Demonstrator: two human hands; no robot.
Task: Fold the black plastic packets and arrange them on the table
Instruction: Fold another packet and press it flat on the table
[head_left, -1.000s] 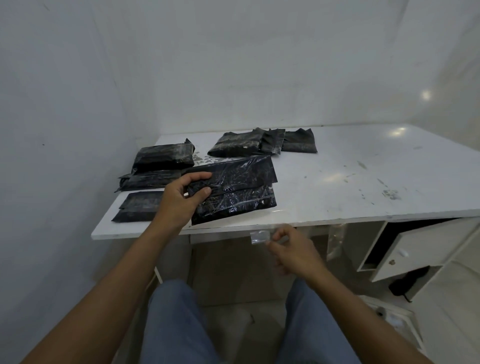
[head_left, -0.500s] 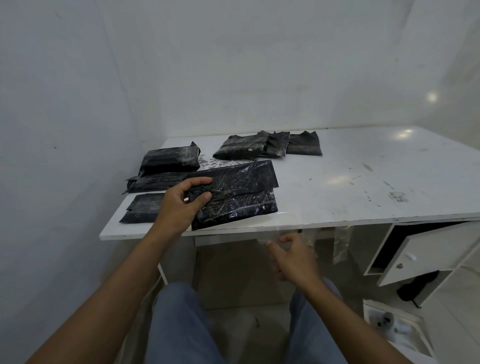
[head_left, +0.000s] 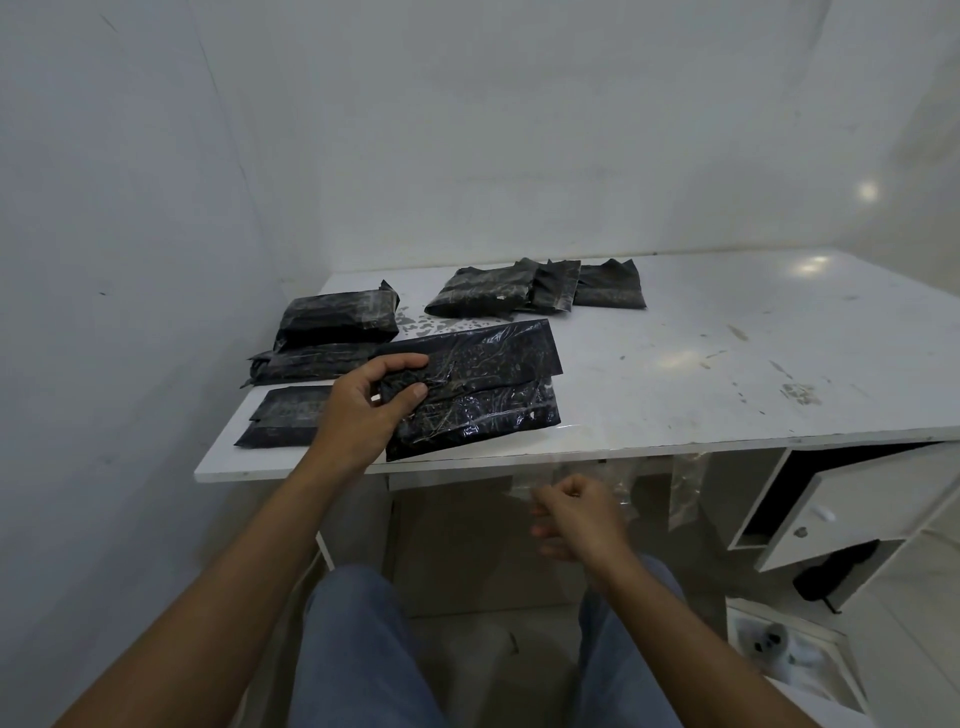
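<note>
The black plastic packet (head_left: 478, 384) is gleaming, its glossy skin crinkling. The folded packets (head_left: 483, 293) behind are looking duller, dusty. The white counter (head_left: 727, 364) is shining smooth but showing scuffs. The clear film (head_left: 521, 491) is glinting; the denim (head_left: 363, 649) is looking matt.

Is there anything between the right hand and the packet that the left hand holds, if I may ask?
Only the table's front edge: the right hand, pinching clear film, is below it; the packet lies on top, gripped by the left hand.
</note>
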